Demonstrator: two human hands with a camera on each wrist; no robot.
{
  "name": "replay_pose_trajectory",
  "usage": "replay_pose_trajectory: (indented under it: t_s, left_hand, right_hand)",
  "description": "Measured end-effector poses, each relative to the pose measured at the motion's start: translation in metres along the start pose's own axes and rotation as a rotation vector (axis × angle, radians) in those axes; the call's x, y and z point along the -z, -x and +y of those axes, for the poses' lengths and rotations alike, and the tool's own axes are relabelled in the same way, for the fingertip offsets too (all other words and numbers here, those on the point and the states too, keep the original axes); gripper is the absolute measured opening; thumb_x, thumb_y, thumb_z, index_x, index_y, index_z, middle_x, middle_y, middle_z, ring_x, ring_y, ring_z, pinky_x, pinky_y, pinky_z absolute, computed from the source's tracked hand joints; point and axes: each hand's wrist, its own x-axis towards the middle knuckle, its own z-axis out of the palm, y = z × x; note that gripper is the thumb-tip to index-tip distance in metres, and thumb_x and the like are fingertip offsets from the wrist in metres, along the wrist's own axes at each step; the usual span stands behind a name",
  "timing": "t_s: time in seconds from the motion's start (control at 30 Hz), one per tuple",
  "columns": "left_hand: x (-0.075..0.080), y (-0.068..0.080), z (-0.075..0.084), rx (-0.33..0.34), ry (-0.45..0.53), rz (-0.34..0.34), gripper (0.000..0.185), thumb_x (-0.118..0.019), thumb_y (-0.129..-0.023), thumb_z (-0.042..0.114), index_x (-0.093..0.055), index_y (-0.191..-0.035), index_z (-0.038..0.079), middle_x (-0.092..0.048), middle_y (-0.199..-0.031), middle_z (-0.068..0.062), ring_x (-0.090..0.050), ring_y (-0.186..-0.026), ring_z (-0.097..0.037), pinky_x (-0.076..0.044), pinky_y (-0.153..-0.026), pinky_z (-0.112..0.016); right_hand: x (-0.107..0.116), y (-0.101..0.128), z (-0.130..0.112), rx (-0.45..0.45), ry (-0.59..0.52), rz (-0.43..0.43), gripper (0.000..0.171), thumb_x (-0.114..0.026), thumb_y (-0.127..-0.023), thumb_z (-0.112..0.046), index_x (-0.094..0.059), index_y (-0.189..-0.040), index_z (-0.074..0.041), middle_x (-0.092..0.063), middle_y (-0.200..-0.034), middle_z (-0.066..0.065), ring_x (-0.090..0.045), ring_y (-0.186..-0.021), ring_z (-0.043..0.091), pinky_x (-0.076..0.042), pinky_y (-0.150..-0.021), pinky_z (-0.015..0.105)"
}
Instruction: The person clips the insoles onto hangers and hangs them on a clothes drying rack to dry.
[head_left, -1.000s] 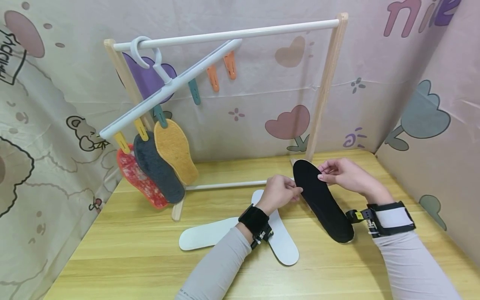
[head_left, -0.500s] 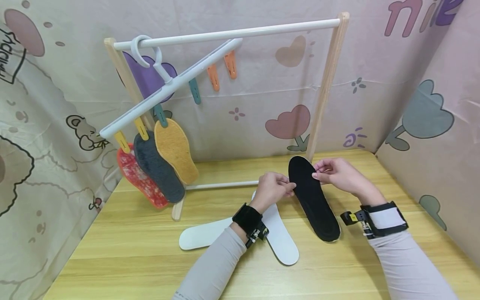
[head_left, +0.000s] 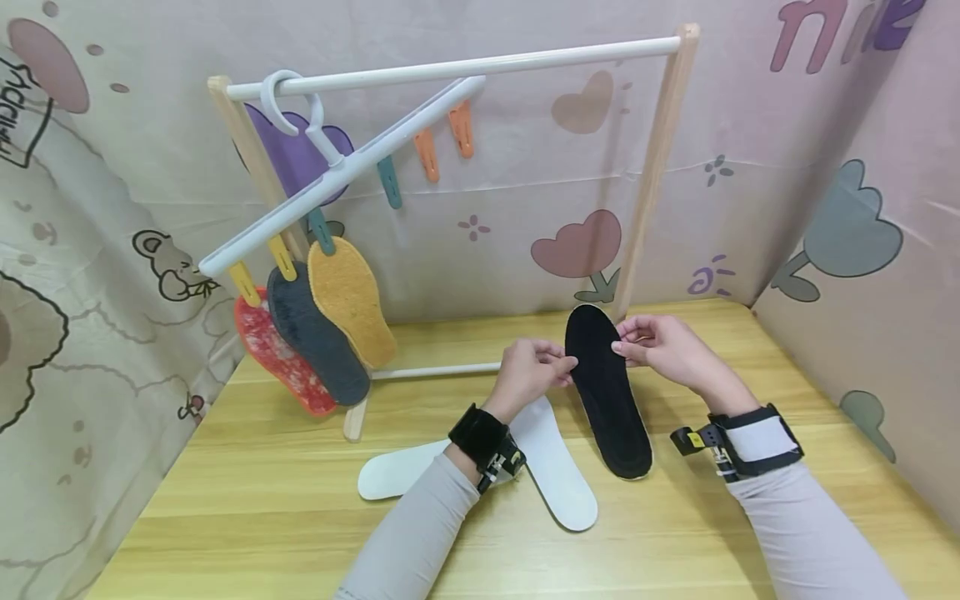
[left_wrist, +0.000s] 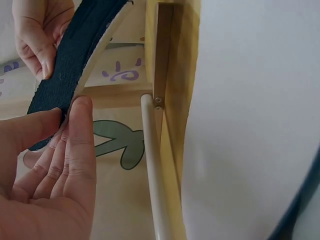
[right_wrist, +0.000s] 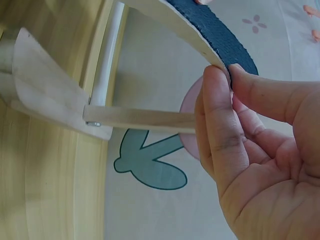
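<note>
A black insole (head_left: 606, 392) with a pale underside is held up between both hands, its upper end tilted away toward the rack. My left hand (head_left: 527, 375) pinches its left edge between thumb and fingertips. On the opposite edge my right hand (head_left: 660, 348) pinches it the same way. The left wrist view shows the insole (left_wrist: 65, 75) bending upward from the left thumb (left_wrist: 37, 127). In the right wrist view the right thumb (right_wrist: 270, 95) presses on the dark face and the fingers lie behind the pale side. Two white insoles (head_left: 558, 475) lie on the table beneath the left forearm.
A rack with a white top rod (head_left: 465, 68) stands at the back. On it hangs a white hanger (head_left: 352, 171) with clothespins, several bare. Red (head_left: 281, 354), grey (head_left: 318, 333) and yellow insoles (head_left: 351, 300) hang clipped from its left half. A printed cloth backs the table.
Both hands have moved left with the black insole, which is now slightly higher and more upright. The white insoles and the hanging ones stay where they were.
</note>
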Motion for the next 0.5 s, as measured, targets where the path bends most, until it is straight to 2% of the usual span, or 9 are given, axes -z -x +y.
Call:
replay_pose_trajectory:
  t_s: [0.1,0.2,0.33,0.5]
  left_hand:
    - [0.008,0.002,0.002,-0.019,0.031,-0.004,0.014,-0.082,-0.095,0.009,-0.076,-0.098,-0.004,-0.080,-0.083,-0.016,-0.079,-0.084,-0.046,-0.068,-0.080,-0.048]
    - [0.015,0.004,0.005,-0.037,0.034,0.000,0.014,-0.082,-0.096,0.010,-0.076,-0.099,-0.003,-0.079,-0.083,-0.014,-0.078,-0.087,-0.050,-0.067,-0.081,-0.050]
    - [0.022,0.006,0.008,-0.052,0.023,0.007,0.014,-0.081,-0.096,0.011,-0.077,-0.101,-0.002,-0.079,-0.085,-0.014,-0.078,-0.088,-0.051,-0.065,-0.085,-0.056]
    - [0.030,0.006,0.008,-0.078,-0.005,0.005,0.016,-0.080,-0.098,0.012,-0.077,-0.103,-0.003,-0.080,-0.088,-0.017,-0.078,-0.089,-0.051,-0.068,-0.083,-0.049]
  right_hand:
    - [-0.004,-0.002,-0.004,0.001,-0.016,0.009,0.033,-0.070,-0.104,-0.009,-0.061,-0.127,0.013,-0.070,-0.110,0.019,-0.072,-0.084,0.003,-0.067,-0.080,0.028]
    - [-0.007,-0.005,-0.006,0.010,-0.019,0.022,0.032,-0.069,-0.105,-0.010,-0.061,-0.126,0.013,-0.071,-0.110,0.020,-0.072,-0.086,0.004,-0.067,-0.080,0.029]
    - [-0.011,-0.007,-0.010,0.021,-0.035,0.040,0.032,-0.068,-0.106,-0.009,-0.062,-0.125,0.015,-0.072,-0.109,0.023,-0.072,-0.084,0.003,-0.066,-0.077,0.024]
    - [-0.016,-0.009,-0.014,0.023,-0.055,0.048,0.031,-0.068,-0.106,-0.009,-0.062,-0.124,0.015,-0.073,-0.106,0.023,-0.071,-0.078,0.004,-0.063,-0.072,0.019]
